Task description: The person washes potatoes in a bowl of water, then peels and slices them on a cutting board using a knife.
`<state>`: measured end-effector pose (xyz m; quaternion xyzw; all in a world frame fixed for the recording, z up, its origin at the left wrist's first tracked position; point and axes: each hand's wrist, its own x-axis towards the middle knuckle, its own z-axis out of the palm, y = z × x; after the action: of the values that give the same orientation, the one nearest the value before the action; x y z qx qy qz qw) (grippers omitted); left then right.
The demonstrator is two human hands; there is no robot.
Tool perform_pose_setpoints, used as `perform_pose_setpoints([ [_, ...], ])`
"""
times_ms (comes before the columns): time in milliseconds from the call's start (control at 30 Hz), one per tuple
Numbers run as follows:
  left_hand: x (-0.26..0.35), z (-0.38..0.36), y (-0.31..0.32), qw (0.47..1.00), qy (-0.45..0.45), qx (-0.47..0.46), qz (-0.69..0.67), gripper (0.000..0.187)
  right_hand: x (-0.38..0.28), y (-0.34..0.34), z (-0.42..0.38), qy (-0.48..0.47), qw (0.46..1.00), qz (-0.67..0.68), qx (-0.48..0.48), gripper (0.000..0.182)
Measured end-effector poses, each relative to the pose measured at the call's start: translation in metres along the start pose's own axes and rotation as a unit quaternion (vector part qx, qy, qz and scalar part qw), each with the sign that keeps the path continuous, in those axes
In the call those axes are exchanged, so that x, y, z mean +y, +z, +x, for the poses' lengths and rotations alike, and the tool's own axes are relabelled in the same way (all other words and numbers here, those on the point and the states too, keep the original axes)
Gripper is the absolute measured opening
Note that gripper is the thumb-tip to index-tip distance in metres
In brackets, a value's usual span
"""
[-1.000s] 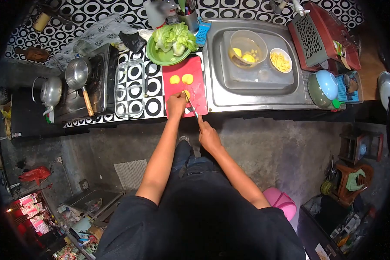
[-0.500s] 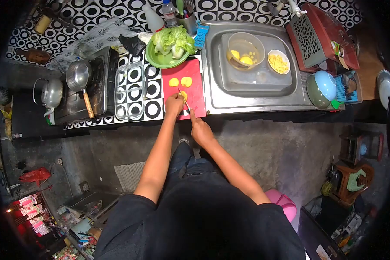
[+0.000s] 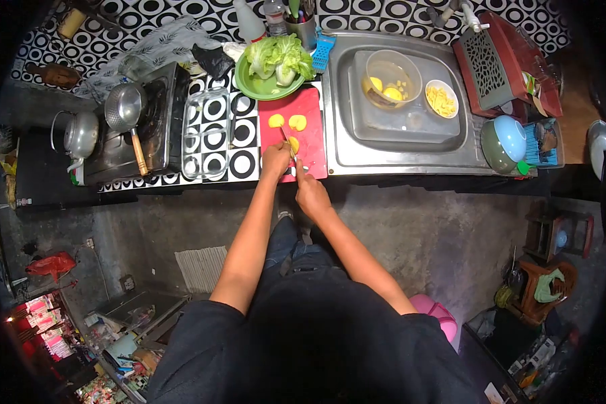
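A red cutting board (image 3: 313, 149) lies on the counter in front of me. My right hand (image 3: 313, 195) is wrapped round the handle of a knife (image 3: 287, 138), whose blade points away from me across the board. Beside the blade, my left hand (image 3: 276, 161) has its fingers curled against a yellow potato piece (image 3: 293, 144), partly hidden by hand and knife. Farther up the board lie two more pieces, a whole-looking potato half (image 3: 276, 120) and a notched potato half (image 3: 297, 122).
Behind the board stands a green bowl (image 3: 254, 87) of leafy lettuce (image 3: 276, 60). Right is a steel sink (image 3: 337, 101) with a clear tub (image 3: 411, 64) of potatoes in water and a bowl of cut pieces (image 3: 442, 99). A glass dish (image 3: 205, 135) and stove (image 3: 156, 128) are left.
The whole view has shifted slightly, so the counter sits a little right and higher. Both hands stay at the potato piece, with the knife angled a bit differently over it.
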<state>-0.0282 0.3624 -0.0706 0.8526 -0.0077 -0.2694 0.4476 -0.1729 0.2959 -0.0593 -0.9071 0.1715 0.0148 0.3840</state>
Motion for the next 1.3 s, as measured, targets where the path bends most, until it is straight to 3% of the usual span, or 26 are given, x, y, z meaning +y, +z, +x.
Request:
perform_pose_setpoints([
  [133,0.014,-0.021,0.002,0.996,0.038,0.015,0.074,0.035,-0.005,0.001,-0.002,0.015,1.0,0.006,-0.003,0.077],
  [267,-0.018,-0.008,0.016,0.987,0.113,0.095,0.062,0.039,-0.003,-0.001,-0.003,0.001,1.0,0.002,0.008,0.073],
  [600,0.0,-0.028,0.011,0.988,0.106,0.084,-0.071,0.034,0.001,0.005,0.002,0.005,0.996,0.066,0.068,0.065],
  [633,0.015,-0.036,0.006,0.991,0.068,0.071,-0.094,0.034,0.002,0.005,0.002,0.003,0.995,0.072,0.075,0.063],
  [733,-0.006,-0.02,0.011,0.985,0.128,0.114,-0.022,0.035,0.005,0.002,0.001,-0.008,0.992,0.087,0.09,0.062],
  [967,-0.048,0.011,0.004,0.975,0.095,0.14,-0.143,0.033,0.005,-0.022,-0.003,-0.024,0.991,0.103,0.078,0.059],
  [1067,-0.045,0.02,-0.009,0.971,0.143,0.139,-0.129,0.034,0.014,-0.032,-0.01,-0.059,0.983,0.125,0.121,0.057],
  [1200,-0.016,0.003,-0.033,0.975,0.198,0.097,-0.031,0.034,0.027,-0.062,-0.029,-0.003,0.989,0.127,0.076,0.049],
  [1233,-0.02,0.006,-0.036,0.975,0.212,0.066,0.001,0.037,0.026,-0.074,-0.035,0.034,0.989,0.133,0.052,0.047],
  [1300,-0.019,-0.002,-0.041,0.942,0.299,0.055,0.143,0.04,0.042,-0.079,-0.044,0.001,0.989,0.118,0.092,0.045],
])
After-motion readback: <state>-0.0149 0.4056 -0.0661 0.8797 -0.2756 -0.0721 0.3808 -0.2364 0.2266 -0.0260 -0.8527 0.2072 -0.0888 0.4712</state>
